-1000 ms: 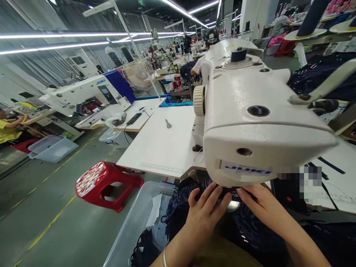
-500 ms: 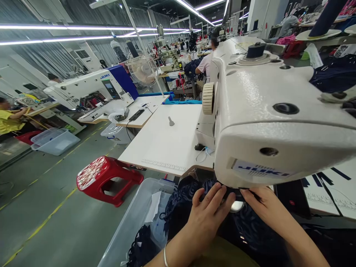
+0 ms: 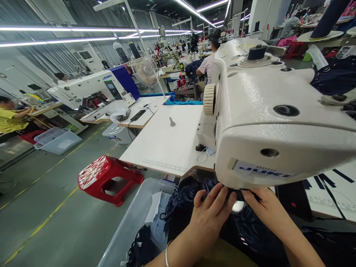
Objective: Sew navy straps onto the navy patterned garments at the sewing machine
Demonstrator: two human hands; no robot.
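Observation:
My left hand [image 3: 208, 217] lies on dark navy fabric [image 3: 182, 211], its fingers stretched and a little spread, the thumb out of sight. The fingertips reach to the lower edge of the white sewing machine [image 3: 258, 144]. On the other side of the needle area, my right hand [image 3: 264, 204] has its fingers closed on the fabric's edge, some tips hidden under the machine head. A round shiny metal piece [image 3: 238, 207] shows between my hands. The needle is hidden by the machine head. Navy fabric with a wavy pattern also hangs down in front of me.
A clear plastic bin [image 3: 125, 222] holding navy pieces stands at my left. Beyond it is a red stool [image 3: 111, 180]. A small grey metal part [image 3: 172, 121] lies on the white table [image 3: 164, 144]. Dark strips [image 3: 326, 180] lie on the right-hand table. Other people sit at machines farther off.
The view has shifted slightly. Both hands keep nearly the same place at the fabric beneath the machine head, and their grip looks unchanged.

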